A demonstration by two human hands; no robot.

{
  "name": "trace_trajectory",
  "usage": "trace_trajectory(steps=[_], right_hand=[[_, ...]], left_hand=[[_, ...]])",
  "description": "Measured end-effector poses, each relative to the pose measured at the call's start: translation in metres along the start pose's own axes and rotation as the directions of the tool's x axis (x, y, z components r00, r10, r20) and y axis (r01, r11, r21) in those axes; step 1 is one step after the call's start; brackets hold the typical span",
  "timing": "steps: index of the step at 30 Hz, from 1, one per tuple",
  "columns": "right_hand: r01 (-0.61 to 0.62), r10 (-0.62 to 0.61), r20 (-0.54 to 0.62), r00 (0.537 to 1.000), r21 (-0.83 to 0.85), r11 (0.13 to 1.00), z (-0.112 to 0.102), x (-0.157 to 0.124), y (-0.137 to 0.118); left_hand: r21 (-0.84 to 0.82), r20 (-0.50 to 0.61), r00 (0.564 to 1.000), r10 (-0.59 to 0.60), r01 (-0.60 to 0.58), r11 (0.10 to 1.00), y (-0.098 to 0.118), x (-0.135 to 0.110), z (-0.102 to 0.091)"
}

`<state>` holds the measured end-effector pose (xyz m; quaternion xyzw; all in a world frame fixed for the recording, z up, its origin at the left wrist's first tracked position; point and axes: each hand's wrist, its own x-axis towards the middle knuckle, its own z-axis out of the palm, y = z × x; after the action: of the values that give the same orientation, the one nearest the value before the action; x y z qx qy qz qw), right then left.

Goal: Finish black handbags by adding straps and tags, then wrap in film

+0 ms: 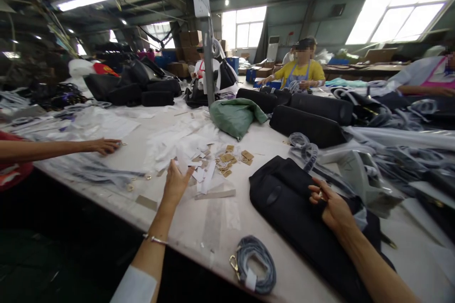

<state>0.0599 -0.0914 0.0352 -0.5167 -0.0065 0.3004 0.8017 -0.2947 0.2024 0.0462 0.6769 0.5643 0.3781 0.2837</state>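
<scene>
My left hand [177,181] is at the near edge of a pile of white paper tags [204,175]. A white paper slip [182,163] shows between its thumb and curled fingers. On the right, a black fabric bag [280,194] lies flat on the table. Over it, my right hand [332,203] is closed, fingers pinched around something small with a metallic glint; its kind is hidden. Brown tags [227,157] with strings lie beyond the white ones. Near the front edge rests a coiled grey strap [268,265] with a gold clasp and a white wrap.
A green cloth bundle [234,116] and black bags [305,125] stand farther back, beside a metal post [207,47]. Wrapped straps [377,165] crowd the right side. A co-worker's hand [106,146] reaches in from the left over more straps [106,170]. Other people work across the table.
</scene>
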Motion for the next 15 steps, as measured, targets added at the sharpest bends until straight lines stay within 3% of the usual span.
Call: trace_trajectory(steps=[3, 6, 9, 11, 12, 13, 15], right_hand=[[0.096, -0.090, 0.069, 0.994, -0.091, 0.991, -0.001, -0.001, 0.006], [0.151, -0.136, 0.114, 0.984, -0.140, 0.978, -0.003, 0.001, 0.012], [0.209, -0.187, 0.134, 0.973, -0.176, 0.962, -0.002, 0.004, 0.015], [0.244, -0.223, 0.121, 0.967, -0.205, 0.948, 0.002, 0.005, 0.015], [0.249, -0.228, 0.115, 0.967, -0.222, 0.943, 0.006, 0.005, 0.015], [0.250, -0.231, 0.104, 0.967, -0.236, 0.939, 0.011, 0.005, 0.015], [0.237, -0.217, 0.103, 0.971, -0.251, 0.939, 0.020, 0.005, 0.016]], left_hand=[[0.347, 0.027, 0.993, 0.114, -0.117, 0.931, -0.008, -0.007, -0.007], [0.433, 0.164, 0.950, 0.266, -0.311, 0.846, -0.012, -0.033, -0.006], [0.324, 0.409, 0.823, 0.395, -0.535, 0.780, -0.012, -0.062, 0.010], [0.304, 0.577, 0.719, 0.388, -0.630, 0.715, -0.012, -0.073, 0.026], [0.331, 0.631, 0.691, 0.353, -0.652, 0.682, -0.012, -0.074, 0.034], [0.377, 0.656, 0.685, 0.316, -0.660, 0.650, -0.012, -0.074, 0.040], [0.490, 0.635, 0.729, 0.255, -0.635, 0.597, -0.014, -0.064, 0.048]])
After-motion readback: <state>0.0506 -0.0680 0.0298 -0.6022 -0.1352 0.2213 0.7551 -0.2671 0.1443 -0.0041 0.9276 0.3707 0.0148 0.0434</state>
